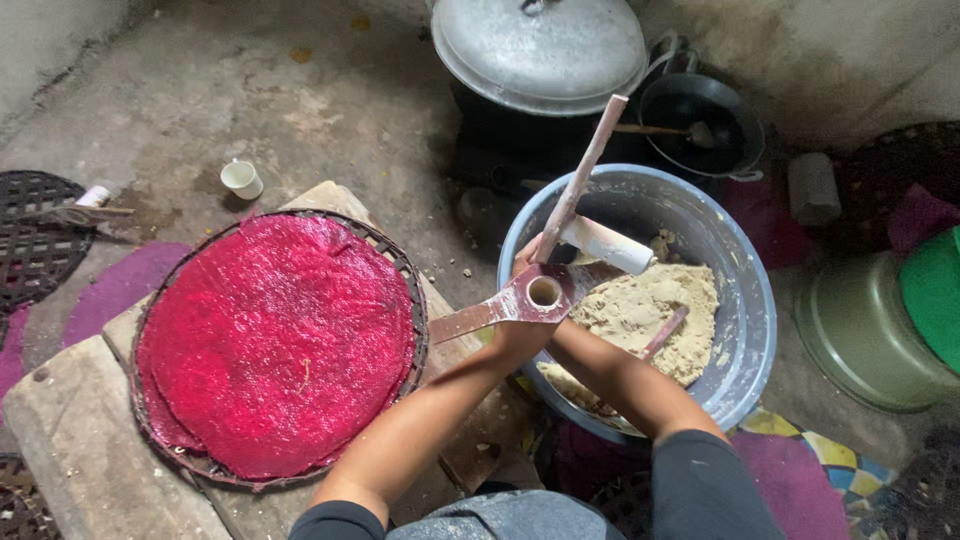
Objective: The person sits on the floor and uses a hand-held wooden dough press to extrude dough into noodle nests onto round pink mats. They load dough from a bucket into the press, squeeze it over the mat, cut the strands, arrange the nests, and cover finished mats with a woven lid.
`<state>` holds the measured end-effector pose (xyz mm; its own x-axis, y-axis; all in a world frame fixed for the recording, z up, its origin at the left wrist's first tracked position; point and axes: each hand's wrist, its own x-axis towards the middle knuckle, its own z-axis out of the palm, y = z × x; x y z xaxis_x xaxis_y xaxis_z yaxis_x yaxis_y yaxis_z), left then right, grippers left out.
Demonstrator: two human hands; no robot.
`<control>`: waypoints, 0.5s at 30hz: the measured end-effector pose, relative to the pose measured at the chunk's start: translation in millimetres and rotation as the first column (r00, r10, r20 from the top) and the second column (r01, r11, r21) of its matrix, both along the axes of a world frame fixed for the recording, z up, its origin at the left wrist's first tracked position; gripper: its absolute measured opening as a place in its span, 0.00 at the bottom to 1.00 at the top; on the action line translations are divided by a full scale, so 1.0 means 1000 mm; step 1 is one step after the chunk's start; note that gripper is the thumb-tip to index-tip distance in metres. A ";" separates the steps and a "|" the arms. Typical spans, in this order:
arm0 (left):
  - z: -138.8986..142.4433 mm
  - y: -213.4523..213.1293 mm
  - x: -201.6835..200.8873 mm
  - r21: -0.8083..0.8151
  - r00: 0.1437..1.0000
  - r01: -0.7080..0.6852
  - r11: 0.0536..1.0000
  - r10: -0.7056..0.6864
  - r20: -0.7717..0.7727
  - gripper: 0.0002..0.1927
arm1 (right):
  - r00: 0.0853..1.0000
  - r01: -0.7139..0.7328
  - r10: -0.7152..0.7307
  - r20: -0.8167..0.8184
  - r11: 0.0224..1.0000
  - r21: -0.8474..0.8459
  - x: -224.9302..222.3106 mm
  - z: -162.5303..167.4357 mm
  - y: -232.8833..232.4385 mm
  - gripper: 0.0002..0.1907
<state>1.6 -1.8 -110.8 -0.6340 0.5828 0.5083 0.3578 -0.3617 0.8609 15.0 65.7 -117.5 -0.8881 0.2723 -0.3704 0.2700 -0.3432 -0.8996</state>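
Denim lap [520, 518] over patterned mat [810, 470], rough concrete floor [250, 90], stained wall [850, 50].

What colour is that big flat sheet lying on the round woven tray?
The sheet is a glossy deep pinkish red, clearest in the head view.

Soft, even daylight, dim at the corners, puts wet glare on the round red sheet [275, 340]; focus stays sharp.
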 end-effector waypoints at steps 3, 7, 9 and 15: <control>0.000 -0.004 0.003 0.034 0.999 0.001 0.999 -0.002 0.042 0.31 | 0.999 -0.003 -0.002 0.055 0.996 0.090 0.041 -0.021 -0.001 0.23; -0.001 -0.002 0.004 0.064 0.998 0.021 0.998 -0.024 0.052 0.27 | 0.994 -0.064 0.032 0.103 0.945 0.322 0.115 -0.043 -0.003 0.24; 0.001 -0.002 0.002 0.097 0.998 -0.039 0.995 0.044 -0.046 0.23 | 0.962 -0.164 0.255 -0.099 0.827 0.537 0.139 -0.039 0.001 0.27; 0.034 -0.030 -0.022 -0.015 0.896 -0.272 0.962 0.247 -0.369 0.21 | 0.986 -0.023 0.153 -0.063 0.502 0.865 0.158 0.043 0.029 0.10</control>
